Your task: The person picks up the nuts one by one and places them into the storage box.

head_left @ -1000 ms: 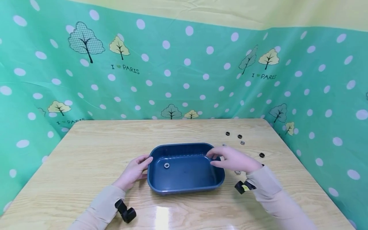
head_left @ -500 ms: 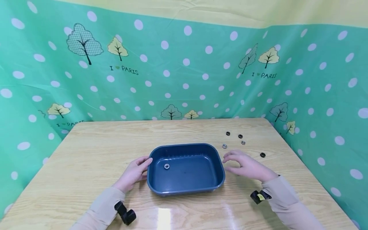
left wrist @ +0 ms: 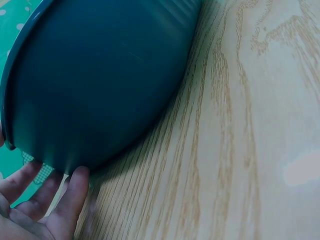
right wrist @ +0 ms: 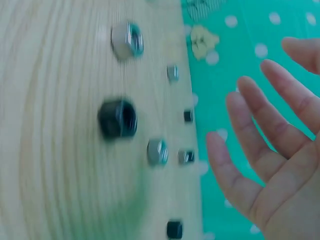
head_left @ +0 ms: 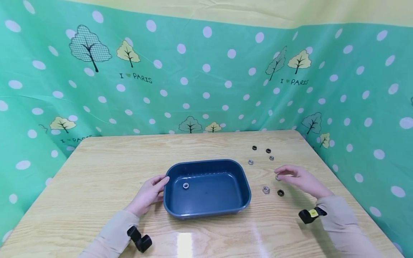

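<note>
My left hand (head_left: pixel 148 195) grips the left end of a dark blue plastic bin (head_left: pixel 206 212). Its thumb lies over the rim; in the left wrist view the fingers (left wrist: pixel 75 192) touch the bin's outer wall. A silver nut (head_left: pixel 185 185) lies inside the bin, toward the left. Over on the right, my right hand (head_left: pixel 301 181) hovers above the table at a small silver nut (head_left: pixel 278 177). The right wrist view shows its fingers spread and apart from that nut (right wrist: pixel 157 152). Close by lie a larger silver nut (head_left: pixel 266 190) and a black nut (head_left: pixel 280 192).
Farther back on the right lie two black nuts (head_left: pixel 268 151) and two small silver nuts (head_left: pixel 251 162). The wooden table (head_left: pixel 122 154) ends at a green dotted curtain (head_left: pixel 206 86) behind and at the sides. Each sleeve carries a black wrist device (head_left: pixel 139 239).
My right hand has moved from above the bin's right end out to the right, over the loose nuts. The left hand stays on the bin.
</note>
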`<state>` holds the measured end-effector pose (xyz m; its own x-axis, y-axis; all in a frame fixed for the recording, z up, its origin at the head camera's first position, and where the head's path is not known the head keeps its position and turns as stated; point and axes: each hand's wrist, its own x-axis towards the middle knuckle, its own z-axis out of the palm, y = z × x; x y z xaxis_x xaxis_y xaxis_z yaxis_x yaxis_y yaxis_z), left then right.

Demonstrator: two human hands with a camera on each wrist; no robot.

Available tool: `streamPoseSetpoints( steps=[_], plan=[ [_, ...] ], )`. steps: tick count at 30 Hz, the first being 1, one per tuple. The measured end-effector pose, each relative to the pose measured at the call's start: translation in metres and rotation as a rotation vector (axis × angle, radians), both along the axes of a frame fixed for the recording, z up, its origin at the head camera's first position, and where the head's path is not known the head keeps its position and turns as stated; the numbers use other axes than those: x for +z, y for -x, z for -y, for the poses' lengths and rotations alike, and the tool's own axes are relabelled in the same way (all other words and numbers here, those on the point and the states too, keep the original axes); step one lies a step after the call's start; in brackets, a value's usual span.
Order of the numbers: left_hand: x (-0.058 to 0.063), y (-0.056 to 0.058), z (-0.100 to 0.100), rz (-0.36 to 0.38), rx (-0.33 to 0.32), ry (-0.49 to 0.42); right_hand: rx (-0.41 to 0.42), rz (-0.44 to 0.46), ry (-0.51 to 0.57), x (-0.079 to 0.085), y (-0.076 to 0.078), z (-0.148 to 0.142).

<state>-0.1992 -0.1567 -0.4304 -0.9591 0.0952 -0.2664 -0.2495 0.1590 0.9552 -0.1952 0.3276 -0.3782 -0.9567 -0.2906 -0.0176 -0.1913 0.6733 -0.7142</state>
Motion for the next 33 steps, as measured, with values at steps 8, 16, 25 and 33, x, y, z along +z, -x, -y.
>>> streamPoseSetpoints(
  steps=[8,16,25,33],
  plan=[
    [0.001,-0.001,0.001,0.005,0.006,0.003,-0.151,0.030,0.032,-0.009,0.006,-0.034],
    [0.001,-0.002,0.001,0.009,0.005,0.026,-0.221,0.033,0.042,-0.019,0.009,-0.053],
    [0.002,-0.002,0.000,0.010,0.007,0.018,-0.256,0.019,-0.080,-0.023,0.015,-0.059],
    [0.004,-0.003,0.000,0.006,0.005,0.014,-0.253,-0.004,-0.107,-0.029,0.022,-0.069]
  ],
)
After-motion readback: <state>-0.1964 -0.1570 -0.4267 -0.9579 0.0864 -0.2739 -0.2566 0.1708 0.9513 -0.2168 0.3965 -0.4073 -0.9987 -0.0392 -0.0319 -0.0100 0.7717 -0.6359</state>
